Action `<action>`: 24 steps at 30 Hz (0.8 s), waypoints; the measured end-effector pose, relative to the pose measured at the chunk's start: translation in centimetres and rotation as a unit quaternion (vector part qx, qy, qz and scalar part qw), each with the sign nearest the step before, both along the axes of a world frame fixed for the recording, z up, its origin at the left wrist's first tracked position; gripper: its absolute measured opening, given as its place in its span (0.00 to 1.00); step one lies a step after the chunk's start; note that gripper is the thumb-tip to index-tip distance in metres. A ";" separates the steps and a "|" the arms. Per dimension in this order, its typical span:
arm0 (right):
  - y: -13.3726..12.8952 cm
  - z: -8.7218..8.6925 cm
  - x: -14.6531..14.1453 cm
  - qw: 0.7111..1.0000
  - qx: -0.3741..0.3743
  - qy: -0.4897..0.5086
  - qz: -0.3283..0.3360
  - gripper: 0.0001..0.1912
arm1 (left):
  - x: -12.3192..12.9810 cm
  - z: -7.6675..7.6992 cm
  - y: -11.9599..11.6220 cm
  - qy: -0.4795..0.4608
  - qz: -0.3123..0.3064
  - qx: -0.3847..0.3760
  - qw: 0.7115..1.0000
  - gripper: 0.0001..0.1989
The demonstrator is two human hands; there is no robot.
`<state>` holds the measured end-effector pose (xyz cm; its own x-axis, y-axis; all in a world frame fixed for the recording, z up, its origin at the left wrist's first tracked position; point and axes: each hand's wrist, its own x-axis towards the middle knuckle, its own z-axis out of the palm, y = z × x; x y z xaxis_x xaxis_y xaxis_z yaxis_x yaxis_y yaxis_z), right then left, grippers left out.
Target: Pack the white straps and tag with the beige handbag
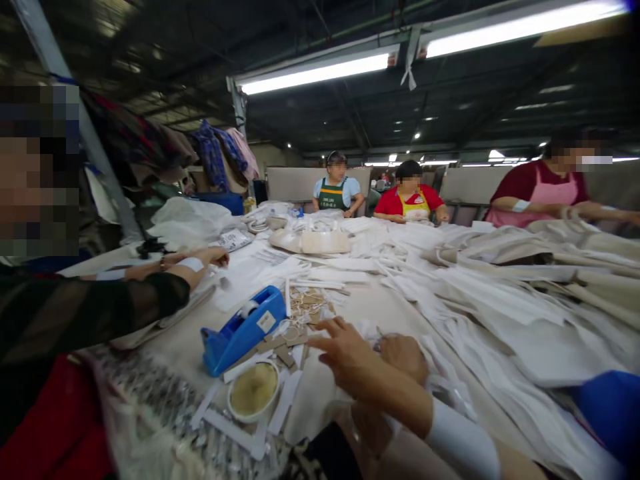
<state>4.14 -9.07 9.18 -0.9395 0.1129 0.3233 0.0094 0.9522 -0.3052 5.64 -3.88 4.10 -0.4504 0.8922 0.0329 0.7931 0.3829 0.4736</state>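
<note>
My right hand [345, 350] reaches across over my left forearm, its fingers stretched out and apart. Its fingertips are over the edge of a heap of brown cardboard pieces and white strings [305, 307]. My left hand [404, 357] lies to the right, partly hidden behind my right forearm, with its fingers curled on the pale fabric [370, 303]. What it holds, if anything, cannot be made out. Left of my right hand stand a blue tape dispenser [245, 330] and a white bowl [250, 419] with a yellowish content.
Long white and beige fabric pieces [525, 333] cover the table's right side. A co-worker's hand [215, 255] rests at the left; several co-workers sit across. Clear plastic bags [187, 217] lie at the back left. A blue object [610, 410] is at lower right.
</note>
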 end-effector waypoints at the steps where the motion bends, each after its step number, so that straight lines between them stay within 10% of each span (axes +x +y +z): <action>1: -1.6 -0.3 -1.6 0.998 0.028 -0.017 0.048 0.21 | -0.1 0.0 0.0 -0.004 -0.006 -0.015 1.000 0.15; 5: -4.9 -3.4 -5.8 0.980 0.134 -0.026 0.141 0.19 | -0.5 0.0 -0.1 -0.009 -0.021 -0.040 0.999 0.15; 12: -5.8 -8.6 -8.8 0.966 0.230 0.058 0.101 0.14 | -0.8 0.5 0.1 -0.001 -0.054 -0.049 0.997 0.17; 18: -5.6 -3.7 -9.5 0.961 0.222 0.099 0.130 0.07 | -0.8 1.0 -0.3 0.017 -0.049 -0.048 0.997 0.16; 24: -2.3 1.7 -7.7 0.995 0.075 0.042 -0.052 0.07 | -0.7 1.2 -0.3 0.032 -0.045 -0.036 0.998 0.15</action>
<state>-3.57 -11.38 10.91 -0.8942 0.1532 0.4207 0.0913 0.9823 -0.1637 4.94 -4.19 5.28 -0.3677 0.9299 -0.0066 0.8534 0.3402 0.3949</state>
